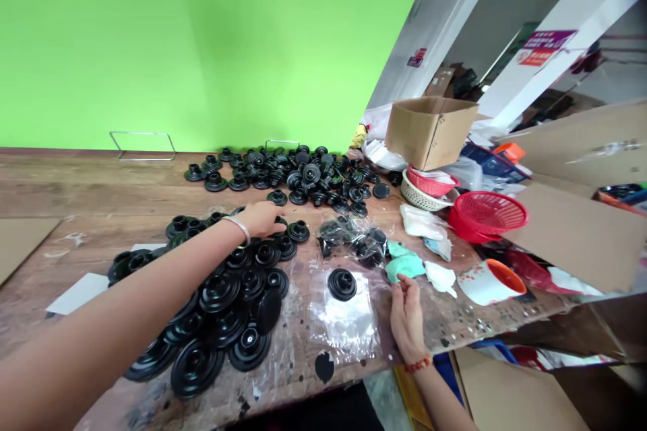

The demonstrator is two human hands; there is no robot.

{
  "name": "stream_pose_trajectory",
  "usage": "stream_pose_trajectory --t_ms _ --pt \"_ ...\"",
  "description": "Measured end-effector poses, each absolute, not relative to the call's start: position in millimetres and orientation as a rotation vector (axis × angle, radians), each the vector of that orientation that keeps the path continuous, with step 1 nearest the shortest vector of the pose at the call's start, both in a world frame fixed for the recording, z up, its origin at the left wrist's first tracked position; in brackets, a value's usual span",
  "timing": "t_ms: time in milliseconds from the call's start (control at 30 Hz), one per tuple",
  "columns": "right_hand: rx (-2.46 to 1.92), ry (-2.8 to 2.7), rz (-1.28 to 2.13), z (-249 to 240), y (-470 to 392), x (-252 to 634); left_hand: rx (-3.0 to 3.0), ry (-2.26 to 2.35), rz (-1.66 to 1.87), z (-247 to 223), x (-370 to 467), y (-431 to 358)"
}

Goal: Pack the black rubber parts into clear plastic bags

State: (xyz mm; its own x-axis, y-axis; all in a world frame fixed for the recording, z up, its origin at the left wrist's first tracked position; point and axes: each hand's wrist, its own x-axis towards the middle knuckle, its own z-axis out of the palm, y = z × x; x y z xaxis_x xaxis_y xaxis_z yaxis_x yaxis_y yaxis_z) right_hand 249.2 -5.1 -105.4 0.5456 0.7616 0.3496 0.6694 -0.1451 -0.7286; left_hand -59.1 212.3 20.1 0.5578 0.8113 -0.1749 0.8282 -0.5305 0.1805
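Note:
My left hand [263,219] reaches across the pile of black round parts [220,291], its fingertips at a small black part on the pile's far right side; what they grip is too small to make out. My right hand [407,315] lies palm up near the table's front edge, fingers slightly curled and holding nothing, just below a green cloth [405,264]. Between the hands, one black part [342,283] rests on flat clear plastic bags [351,326]. Behind them are black parts wrapped in clear plastic [371,247].
More black parts [311,174] spread along the table's back, before a green board [202,47]. On the right stand a cardboard box [429,131], a red basket [490,212], a white basket [424,198] and a white cup-like container with orange inside [482,283]. White card [81,293] lies left.

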Motion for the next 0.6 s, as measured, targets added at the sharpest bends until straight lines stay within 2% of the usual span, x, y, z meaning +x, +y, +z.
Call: stream_pose_trajectory --t_ms 300,600 --pt "-1.947 -1.135 0.124 -105 0 255 2.589 1.099 -0.155 5 -20 204" --pt "-1.946 -1.158 0.139 -106 1 254 2.555 1.142 -0.264 11 -24 189"
